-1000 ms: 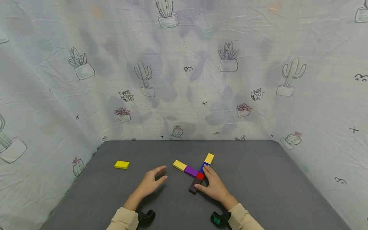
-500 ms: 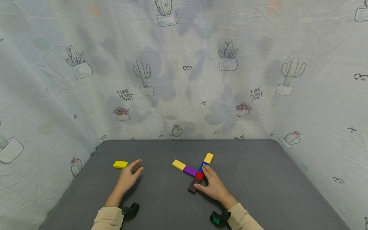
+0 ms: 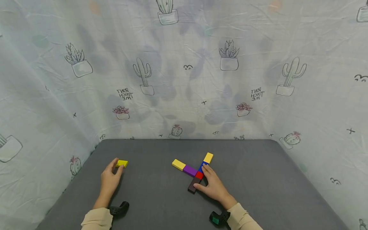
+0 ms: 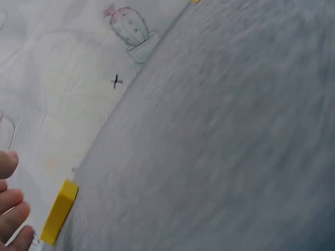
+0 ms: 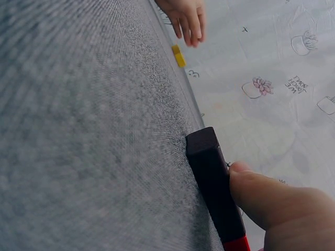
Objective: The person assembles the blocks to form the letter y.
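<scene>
A loose yellow block (image 3: 123,163) lies at the table's left, and my left hand (image 3: 114,167) has its fingertips right at the block's near left end. The left wrist view shows these fingers (image 4: 11,212) loosely curled beside the yellow block (image 4: 59,212), with no grip visible. In the middle, a cross of flat blocks joins a yellow block (image 3: 179,164), a purple block (image 3: 190,170), a red block (image 3: 199,175), a blue block (image 3: 202,167), another yellow block (image 3: 209,157) and a dark brown block (image 3: 194,185). My right hand (image 3: 205,180) rests on it, thumb (image 5: 272,201) against the dark brown block (image 5: 212,178).
The grey table (image 3: 258,179) is walled at the back and on both sides by a pale cloth (image 3: 184,80) printed with cacti. A black wrist mount (image 3: 119,209) sits behind my left hand, and another mount (image 3: 217,218) behind my right.
My left hand has swept from the table's middle leftward to the loose yellow block. The right hand and the cross of blocks have stayed put.
</scene>
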Available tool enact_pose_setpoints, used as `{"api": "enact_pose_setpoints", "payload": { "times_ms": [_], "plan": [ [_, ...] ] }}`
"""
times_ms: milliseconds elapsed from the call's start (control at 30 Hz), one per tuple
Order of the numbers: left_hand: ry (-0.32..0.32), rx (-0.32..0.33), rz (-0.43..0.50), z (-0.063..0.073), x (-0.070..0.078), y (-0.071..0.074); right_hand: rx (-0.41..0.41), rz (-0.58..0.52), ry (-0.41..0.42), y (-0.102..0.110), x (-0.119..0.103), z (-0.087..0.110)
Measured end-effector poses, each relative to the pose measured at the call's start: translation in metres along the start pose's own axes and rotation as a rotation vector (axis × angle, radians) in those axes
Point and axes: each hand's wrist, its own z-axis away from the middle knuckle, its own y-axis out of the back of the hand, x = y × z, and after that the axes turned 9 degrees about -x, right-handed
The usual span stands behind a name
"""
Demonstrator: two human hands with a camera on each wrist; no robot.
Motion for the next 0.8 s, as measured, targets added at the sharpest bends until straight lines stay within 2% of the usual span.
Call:
{"api": "enact_pose_setpoints", "payload": {
  "times_ms": [133, 233, 333, 533, 800],
  "plan": [
    [0.085, 0.005, 0.013, -0.001, -0.006, 0.007, 0.001, 0.003, -0.004, 0.000, -0.001, 0.000],
    [0.143, -0.041, -0.009, -0.003, -0.010, 0.010, -0.003, 0.002, -0.008, 0.000, -0.001, 0.000],
    [0.175, -0.094, -0.058, -0.007, -0.014, 0.011, -0.006, -0.001, -0.007, 0.000, -0.001, -0.001],
    [0.188, -0.151, -0.134, -0.016, -0.017, 0.010, -0.002, -0.002, -0.002, -0.001, 0.000, -0.002],
    [0.178, -0.239, -0.190, -0.020, -0.019, 0.009, -0.004, -0.002, 0.003, 0.000, 0.000, -0.001]
  ]
}}
